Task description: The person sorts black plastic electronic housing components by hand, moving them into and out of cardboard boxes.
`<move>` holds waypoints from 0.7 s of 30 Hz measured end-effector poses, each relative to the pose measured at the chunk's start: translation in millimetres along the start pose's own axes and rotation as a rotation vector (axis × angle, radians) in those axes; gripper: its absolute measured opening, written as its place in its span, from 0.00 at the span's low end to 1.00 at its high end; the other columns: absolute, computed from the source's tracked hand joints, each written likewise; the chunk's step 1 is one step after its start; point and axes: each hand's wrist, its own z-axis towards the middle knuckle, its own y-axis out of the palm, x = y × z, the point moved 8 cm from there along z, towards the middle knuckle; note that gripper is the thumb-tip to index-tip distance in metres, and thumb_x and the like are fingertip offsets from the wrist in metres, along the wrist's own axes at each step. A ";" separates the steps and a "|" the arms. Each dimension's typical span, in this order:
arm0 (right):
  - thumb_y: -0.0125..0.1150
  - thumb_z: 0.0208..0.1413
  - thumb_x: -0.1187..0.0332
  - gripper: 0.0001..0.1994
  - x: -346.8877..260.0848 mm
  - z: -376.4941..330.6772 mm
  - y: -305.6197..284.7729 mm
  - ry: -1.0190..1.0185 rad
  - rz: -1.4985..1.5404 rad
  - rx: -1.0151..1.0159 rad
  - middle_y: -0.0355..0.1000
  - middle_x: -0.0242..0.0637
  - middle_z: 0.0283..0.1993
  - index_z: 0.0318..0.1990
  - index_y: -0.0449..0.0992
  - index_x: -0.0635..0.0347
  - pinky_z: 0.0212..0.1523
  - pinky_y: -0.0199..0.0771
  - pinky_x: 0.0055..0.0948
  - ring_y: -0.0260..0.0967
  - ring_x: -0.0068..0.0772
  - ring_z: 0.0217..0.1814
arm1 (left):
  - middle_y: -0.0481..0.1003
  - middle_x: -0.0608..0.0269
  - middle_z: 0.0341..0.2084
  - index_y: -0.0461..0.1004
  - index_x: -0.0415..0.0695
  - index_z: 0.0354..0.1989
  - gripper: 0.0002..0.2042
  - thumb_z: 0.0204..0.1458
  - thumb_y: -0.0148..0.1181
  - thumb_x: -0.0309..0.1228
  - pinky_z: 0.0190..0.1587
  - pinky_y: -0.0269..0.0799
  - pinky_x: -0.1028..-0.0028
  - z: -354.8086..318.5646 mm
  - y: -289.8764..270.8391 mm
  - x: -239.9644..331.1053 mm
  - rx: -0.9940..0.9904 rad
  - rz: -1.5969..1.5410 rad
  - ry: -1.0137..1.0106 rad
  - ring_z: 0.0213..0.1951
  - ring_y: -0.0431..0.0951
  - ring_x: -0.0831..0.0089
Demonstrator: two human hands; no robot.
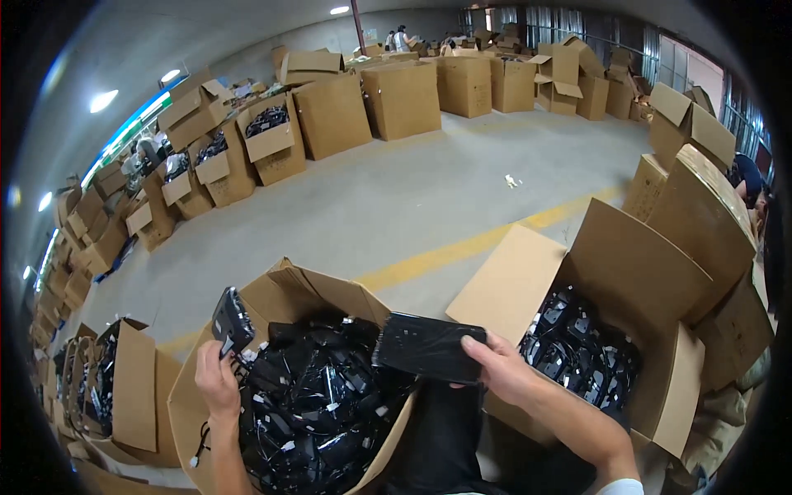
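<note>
My left hand (218,381) is closed on a small black device (233,320) with a shiny edge, raised over the left side of an open cardboard box (186,412). Pinched at its right end by my right hand (502,363) is a flat black rectangular device (431,346), above that box's right rim. Inside the box lies a heap of black plastic parts (318,404) with cables and white connectors. To the right, a second open box (635,256) contains similar black parts (573,342) with silvery labels. The exact kind of either held device cannot be made out.
Another box of black parts (136,379) stands at the left. Stacked cartons (701,223) rise at the right, and a row of tall boxes (404,99) lines the far side. A yellow stripe (445,252) crosses the grey floor. People (401,40) are in the distance.
</note>
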 end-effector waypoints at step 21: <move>0.62 0.62 0.51 0.28 -39.2 -111.4 -40.5 -0.615 -0.168 0.410 0.73 0.38 0.42 0.54 0.67 0.70 0.47 0.71 0.27 0.69 0.24 0.44 | 0.74 0.60 0.45 0.67 0.34 0.59 0.28 0.57 0.68 0.40 0.56 0.67 0.73 -14.6 100.2 311.7 -0.547 -1.269 -0.058 0.49 0.72 0.74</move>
